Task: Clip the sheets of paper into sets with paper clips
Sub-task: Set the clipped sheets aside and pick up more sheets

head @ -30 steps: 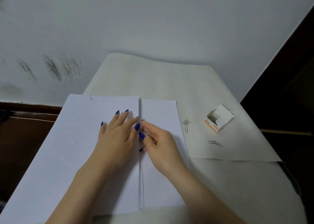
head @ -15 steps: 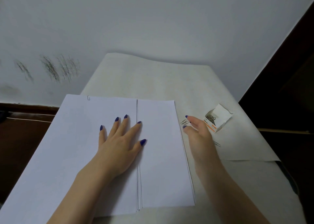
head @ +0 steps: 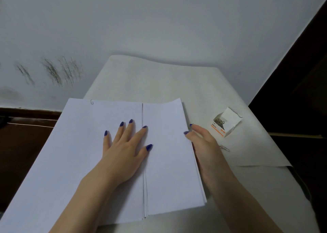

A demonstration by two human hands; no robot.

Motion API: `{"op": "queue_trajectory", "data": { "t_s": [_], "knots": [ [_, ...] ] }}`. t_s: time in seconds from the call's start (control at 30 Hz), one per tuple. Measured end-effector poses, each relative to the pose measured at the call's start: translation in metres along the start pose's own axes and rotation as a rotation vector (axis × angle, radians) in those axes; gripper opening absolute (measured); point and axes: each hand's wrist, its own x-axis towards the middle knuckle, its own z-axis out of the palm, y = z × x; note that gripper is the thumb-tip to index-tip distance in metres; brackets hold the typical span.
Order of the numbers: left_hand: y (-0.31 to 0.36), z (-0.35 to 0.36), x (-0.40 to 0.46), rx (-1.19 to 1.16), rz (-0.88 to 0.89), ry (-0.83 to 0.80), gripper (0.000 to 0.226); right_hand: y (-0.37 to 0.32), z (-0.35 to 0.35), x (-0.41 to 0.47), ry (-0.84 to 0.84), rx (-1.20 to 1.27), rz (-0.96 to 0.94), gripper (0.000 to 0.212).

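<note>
The left hand [head: 123,151] is lying spread on the clipped set [head: 79,144]. The right hand [head: 201,140] is curling at the loose stack's [head: 169,162] right edge; she should be lifting only a few sheets.

The left paper stack [head: 70,153] runs off the frame's lower left edge. The right hand [head: 203,144] covers most of a loose paper clip [head: 225,147] at right of centre. The print on the clip box [head: 225,122] is too small to read.

Desk [head: 265,197] covered by off-white paper sheet [head: 159,80]. Directly on it: two overlapping white paper stacks [head: 168,170], left stack clipped at top; open white-orange cardboard clip box [head: 225,122]; loose metal paper clip [head: 225,148].
</note>
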Motion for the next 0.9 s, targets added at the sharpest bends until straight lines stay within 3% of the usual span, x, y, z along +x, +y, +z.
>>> {"op": "queue_trajectory", "data": {
  "t_s": [0.1,0.33,0.63,0.9],
  "knots": [
    [0.000,0.000,0.001,0.002,-0.001,0.004,0.058,0.004,0.004,-0.005,-0.057,-0.252,-0.079,0.019],
    [-0.001,0.000,0.001,-0.049,-0.003,0.018,0.056,0.003,-0.007,0.002,-0.021,-0.624,-0.328,0.036],
    [-0.001,0.000,0.001,-0.067,-0.005,0.033,0.054,-0.029,-0.063,0.020,0.111,-0.565,-0.386,0.018],
    [0.005,-0.007,-0.001,-0.144,-0.012,0.104,0.038,-0.040,-0.101,0.032,0.244,-0.436,-0.439,0.017]
  ]
}}
